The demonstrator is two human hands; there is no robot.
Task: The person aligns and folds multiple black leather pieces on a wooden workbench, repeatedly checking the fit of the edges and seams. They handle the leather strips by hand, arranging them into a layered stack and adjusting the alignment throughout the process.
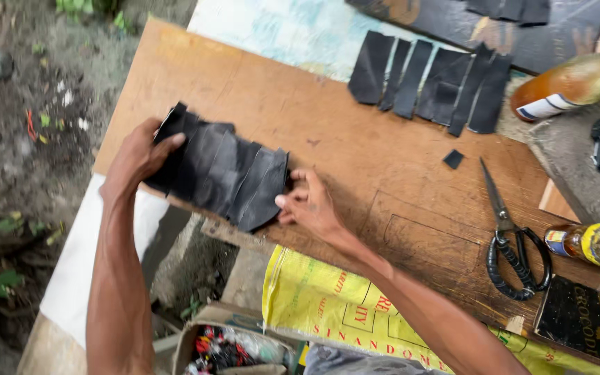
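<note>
Both hands were on the same thing: the left hand [137, 156] gripped one end of a fanned stack of flat black rubbery strips [220, 170], thumb laid over the top, while the right hand [310, 205] pinched the other end between thumb and fingertips. That stack lay directly between the hands, its long axis running from upper left down to lower right, hanging partly over the near edge of the broad brown plywood board [258, 97] that served as a worktop. Neither hand was the nearer; each held its own end. Further back on the board a second row of similar black strips [439, 80] sat spread side by side, well apart from the hands. Off to the right lay a pair of black-handled scissors [512, 243], blades pointing away, with an amber glass bottle [571, 83] on its side beyond them and a smaller yellow-labelled bottle [592, 243] just beside the handles. One tiny black offcut [453, 159] rested alone between the scissors and the far row.
</note>
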